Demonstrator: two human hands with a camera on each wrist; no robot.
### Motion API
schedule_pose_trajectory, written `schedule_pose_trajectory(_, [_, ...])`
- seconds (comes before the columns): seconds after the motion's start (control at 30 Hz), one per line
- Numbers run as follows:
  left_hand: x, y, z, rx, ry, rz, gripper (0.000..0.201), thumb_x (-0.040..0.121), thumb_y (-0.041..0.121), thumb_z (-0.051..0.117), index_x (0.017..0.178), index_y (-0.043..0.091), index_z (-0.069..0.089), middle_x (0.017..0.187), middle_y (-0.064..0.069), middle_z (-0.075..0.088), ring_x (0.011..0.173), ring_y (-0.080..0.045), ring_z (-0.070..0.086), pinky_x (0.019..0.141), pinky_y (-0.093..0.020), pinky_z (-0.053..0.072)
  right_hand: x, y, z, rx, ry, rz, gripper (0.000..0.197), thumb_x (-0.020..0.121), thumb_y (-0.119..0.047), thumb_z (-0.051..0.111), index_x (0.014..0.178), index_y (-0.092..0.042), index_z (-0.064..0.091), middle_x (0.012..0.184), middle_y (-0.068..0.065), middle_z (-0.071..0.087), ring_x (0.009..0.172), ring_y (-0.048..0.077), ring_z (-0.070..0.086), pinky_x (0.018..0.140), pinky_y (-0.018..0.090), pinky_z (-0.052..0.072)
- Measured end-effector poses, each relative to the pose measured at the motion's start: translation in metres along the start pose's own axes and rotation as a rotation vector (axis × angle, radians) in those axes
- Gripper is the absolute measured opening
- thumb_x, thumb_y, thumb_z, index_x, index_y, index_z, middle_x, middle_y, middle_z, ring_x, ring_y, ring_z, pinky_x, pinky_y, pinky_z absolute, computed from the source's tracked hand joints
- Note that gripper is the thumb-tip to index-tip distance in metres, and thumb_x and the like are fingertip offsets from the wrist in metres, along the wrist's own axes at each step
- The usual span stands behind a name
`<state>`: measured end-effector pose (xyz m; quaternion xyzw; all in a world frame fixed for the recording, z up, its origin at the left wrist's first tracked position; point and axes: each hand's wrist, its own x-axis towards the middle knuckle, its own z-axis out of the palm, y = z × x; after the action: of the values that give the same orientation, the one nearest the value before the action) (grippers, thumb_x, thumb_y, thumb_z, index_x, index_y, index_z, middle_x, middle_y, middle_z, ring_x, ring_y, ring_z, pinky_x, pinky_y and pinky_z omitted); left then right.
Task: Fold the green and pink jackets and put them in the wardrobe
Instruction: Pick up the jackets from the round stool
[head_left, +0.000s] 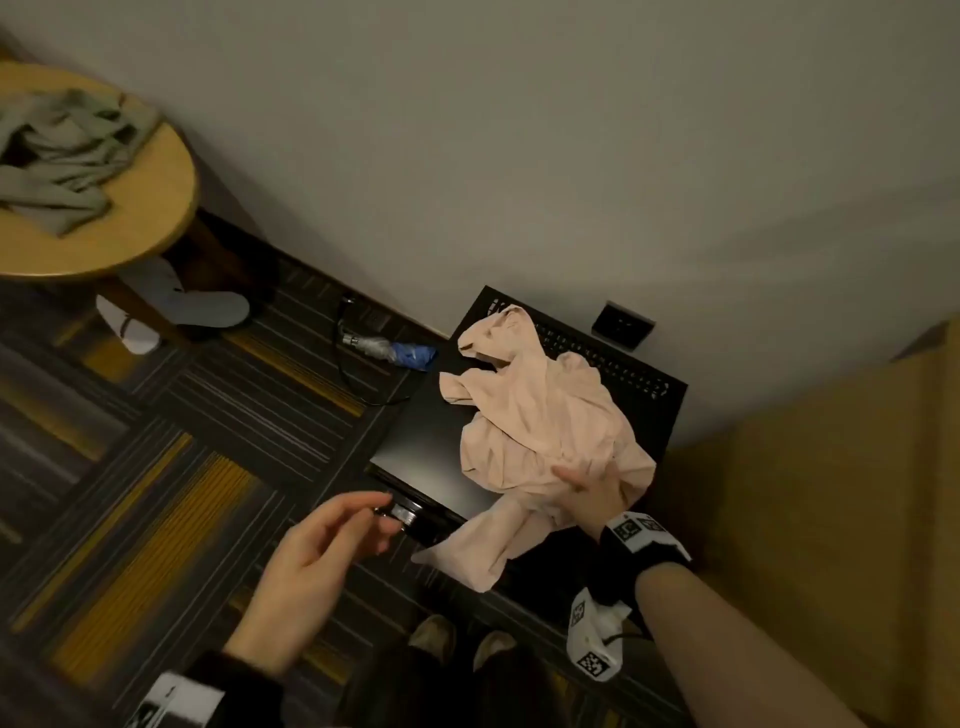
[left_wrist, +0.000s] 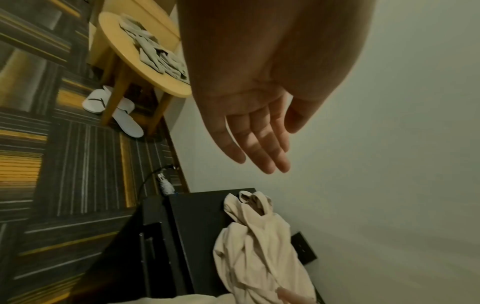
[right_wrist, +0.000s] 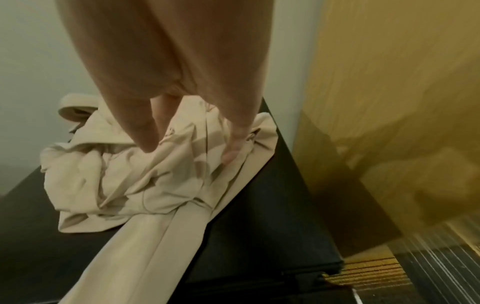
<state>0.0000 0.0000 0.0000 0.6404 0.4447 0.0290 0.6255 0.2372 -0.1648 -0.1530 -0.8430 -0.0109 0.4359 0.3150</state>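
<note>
The pink jacket lies crumpled on a low black cabinet, one sleeve hanging over the front edge. My right hand reaches down onto the jacket's near right part, thumb and fingers spread and touching the fabric. My left hand hovers empty left of the cabinet's front corner, its fingers relaxed. The green jacket lies in a heap on a round wooden table at the far left.
A yellow-brown wooden panel stands tight against the cabinet's right side. White slippers sit under the table. A folded umbrella and a cable lie on the striped carpet by the wall. My shoes are near the cabinet front.
</note>
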Motion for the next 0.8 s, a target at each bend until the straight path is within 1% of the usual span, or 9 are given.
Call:
schedule_pose_trajectory(0.17, [0.003,-0.024,-0.016,-0.014,0.045,-0.008,0.024,0.093,0.011,0.043,0.104,0.020,0.063,0.091,-0.002,0.071,0.083,-0.009,0.066,0.073,-0.025,0.050,0.013,-0.006,0.023,-0.087,-0.175,0.018,0.047,0.088,-0.013,0.061,0.132,-0.007,0.048,0.135,0.016,0.048,0.125,0.031,0.045,0.106,0.036,0.037])
schedule_pose_trajectory(0.27, [-0.001,-0.024,-0.020,-0.012,0.058,-0.022,0.025,0.093,0.010,0.043,0.103,0.021,0.063,0.090,-0.002,0.071,0.083,-0.011,0.066,0.071,-0.027,0.049,0.003,-0.008,0.023,-0.129,-0.094,0.041,0.027,0.086,-0.016,0.060,0.110,-0.004,0.063,0.113,0.016,0.063,0.102,0.029,0.059,0.081,0.029,0.048])
schedule_pose_trajectory(0.37, [-0.010,-0.017,-0.020,0.012,0.038,-0.032,0.024,0.093,0.011,0.044,0.102,0.022,0.063,0.089,-0.002,0.071,0.083,-0.012,0.066,0.073,-0.026,0.048,-0.007,-0.011,0.013,-0.050,-0.061,0.035,0.019,0.082,-0.018,0.062,0.098,-0.010,0.067,0.094,0.014,0.065,0.085,0.024,0.059,0.074,0.028,0.048])
schedule_pose_trajectory(0.43, [-0.018,-0.007,-0.018,0.036,0.021,-0.044,0.023,0.093,0.012,0.045,0.104,0.024,0.061,0.091,-0.003,0.071,0.088,-0.013,0.065,0.076,-0.024,0.048,-0.027,-0.029,0.008,0.179,-0.103,0.042,0.001,0.079,-0.012,0.060,0.080,-0.011,0.060,0.076,0.011,0.056,0.075,0.026,0.054,0.068,0.031,0.046])
schedule_pose_trajectory(0.53, [-0.026,0.009,-0.013,0.118,-0.037,-0.062,0.026,0.093,0.017,0.049,0.114,0.032,0.054,0.099,0.005,0.067,0.094,-0.004,0.061,0.083,-0.021,0.047,-0.058,-0.059,0.000,0.582,-0.163,0.134,0.028,0.079,0.002,0.041,0.054,-0.005,0.052,0.061,0.008,0.043,0.063,0.024,0.046,0.062,0.029,0.040])
schedule_pose_trajectory(0.63, [-0.034,0.027,-0.005,0.235,-0.114,-0.078,0.058,0.087,0.024,0.060,0.134,0.042,0.030,0.124,0.022,0.046,0.102,0.001,0.054,0.083,-0.016,0.043,-0.104,-0.092,-0.016,0.615,-0.248,0.117,0.042,0.070,0.009,0.032,0.036,-0.015,0.036,0.047,0.003,0.032,0.044,0.015,0.036,0.046,0.022,0.030])
schedule_pose_trajectory(0.7, [-0.040,0.038,0.000,0.261,-0.175,-0.084,0.086,0.081,0.026,0.069,0.140,0.047,0.010,0.136,0.022,0.027,0.118,-0.004,0.046,0.097,-0.025,0.043,-0.138,-0.117,-0.027,0.579,-0.385,0.016,0.039,0.063,0.008,0.034,0.034,-0.018,0.037,0.045,0.000,0.033,0.041,0.012,0.034,0.040,0.018,0.025])
schedule_pose_trajectory(0.73, [-0.043,0.043,0.002,0.268,-0.190,-0.069,0.099,0.076,0.027,0.073,0.141,0.048,0.001,0.142,0.022,0.018,0.129,-0.008,0.037,0.105,-0.029,0.038,-0.153,-0.128,-0.030,0.565,-0.468,-0.038,0.037,0.061,0.008,0.036,0.035,-0.017,0.045,0.043,-0.002,0.041,0.040,0.010,0.041,0.039,0.017,0.029])
schedule_pose_trajectory(0.8, [-0.047,0.053,0.004,0.274,-0.220,-0.049,0.119,0.068,0.032,0.080,0.138,0.048,-0.015,0.152,0.019,0.000,0.142,-0.011,0.013,0.115,-0.035,0.023,-0.183,-0.148,-0.035,0.544,-0.605,-0.126,0.029,0.059,0.005,0.038,0.060,-0.013,0.061,0.050,-0.005,0.059,0.047,0.006,0.056,0.044,0.017,0.043])
